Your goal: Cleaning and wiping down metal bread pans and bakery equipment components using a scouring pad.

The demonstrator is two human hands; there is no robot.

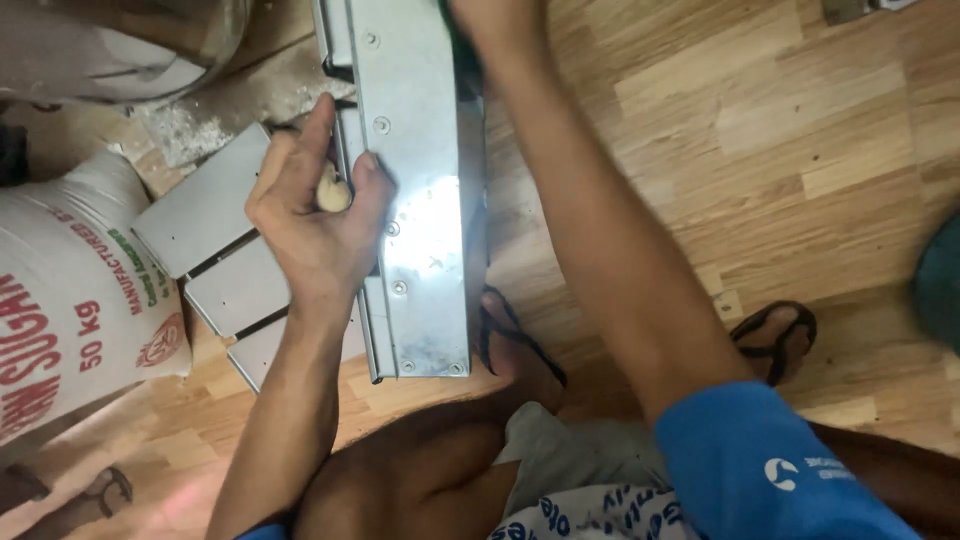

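Seen from above, over bare knees and patterned shorts. Left hand (pixel 318 215) curled at the left edge of a long shiny metal housing (pixel 420 190), fingers drawn together around a small pale lump (pixel 331 192), thumb pointing up along the housing's side, fingertips resting against the riveted sheet metal. Right hand (pixel 485 18) stretched far forward to the upper end of the same housing, mostly cut off by the top of the frame; whether closed or spread there, impossible to tell. Right arm in a blue sleeve (pixel 760 465), crossing diagonally over the wooden floor (pixel 780 130). Housing standing on that floor, running from the top edge down toward the knees, with flat grey metal plates (pixel 205 215) fanned out beside it on the left, partly under the left wrist. A dark sandal (pixel 510 335) on a foot just below the housing's lower end, another sandal (pixel 775 335) well off to the right. A large white printed sack (pixel 70 300) leaning at the far left, near the plates. A rounded metal vessel (pixel 130 45) in the top left corner.
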